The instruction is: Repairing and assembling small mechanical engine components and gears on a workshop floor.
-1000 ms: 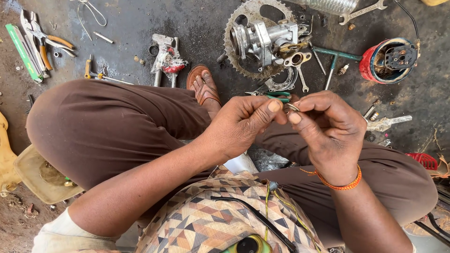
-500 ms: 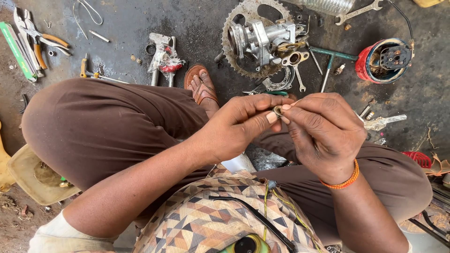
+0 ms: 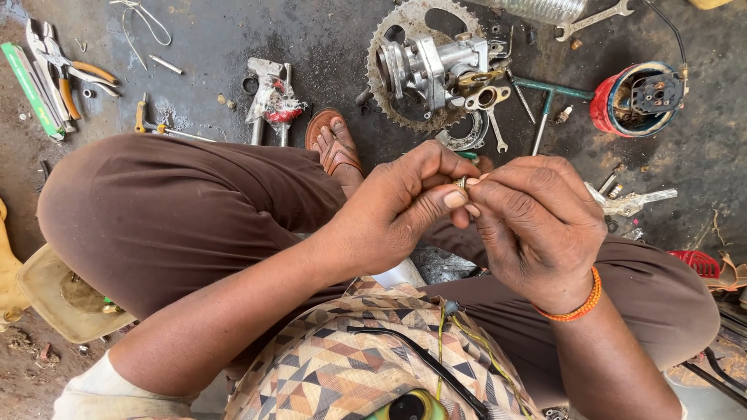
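Seen from my remote feed off the head camera: a person sits cross-legged on a stained concrete floor (image 3: 233, 47), both hands raised over the lap. The left hand (image 3: 397, 210) and the right hand (image 3: 537, 233) meet fingertip to fingertip, pinching a small metal ring (image 3: 460, 183) between them; each grip is clenched on that ring, which sits at the meeting point of thumbs and forefingers, above the brown trousers (image 3: 171, 210). An orange beaded band (image 3: 577, 305) circles the right wrist.

Beyond the hands, a toothed sprocket (image 3: 389, 93) lies on the floor with a grey metal engine part (image 3: 432, 66) resting on it. A green T-handled wrench (image 3: 545, 97) lies just right of that, and a red round housing (image 3: 634, 97) sits further right. A sandalled foot (image 3: 334, 148) shows near the left knee. Pliers with orange handles (image 3: 66, 74) lie at far left, beside a green flat tool (image 3: 31, 89). A patterned bag (image 3: 342, 365) rests against the body.
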